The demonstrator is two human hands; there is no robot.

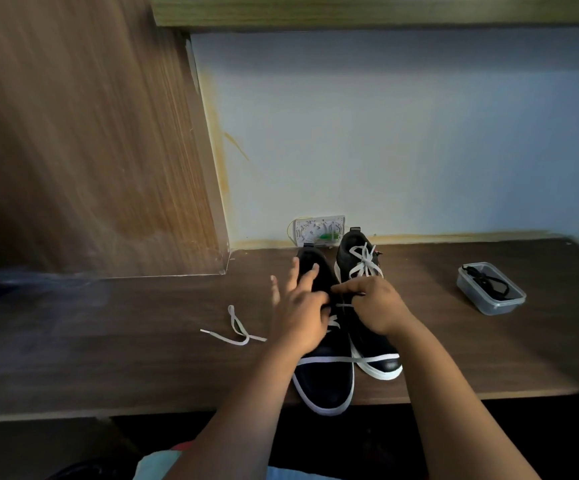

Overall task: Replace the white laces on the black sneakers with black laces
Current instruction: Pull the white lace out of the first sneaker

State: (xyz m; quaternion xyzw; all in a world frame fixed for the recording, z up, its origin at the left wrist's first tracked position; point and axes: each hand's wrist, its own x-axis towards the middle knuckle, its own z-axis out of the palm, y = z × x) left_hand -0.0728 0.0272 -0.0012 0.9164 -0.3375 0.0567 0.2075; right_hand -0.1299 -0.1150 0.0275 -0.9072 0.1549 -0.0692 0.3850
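R hand (373, 308) pinched white lace (345, 305) on near shoe (326, 358); L hand (298, 306) lay flat, fingers spread. Yanking could drag shoe off desk (142, 358).

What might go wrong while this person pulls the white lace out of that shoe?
The left sneaker has its toe past the desk edge, so a hard tug by the right hand could drag it off. The freed white lace lies across both toes and might snag the right sneaker. The black laces sit in a container far to the right, an awkward reach.
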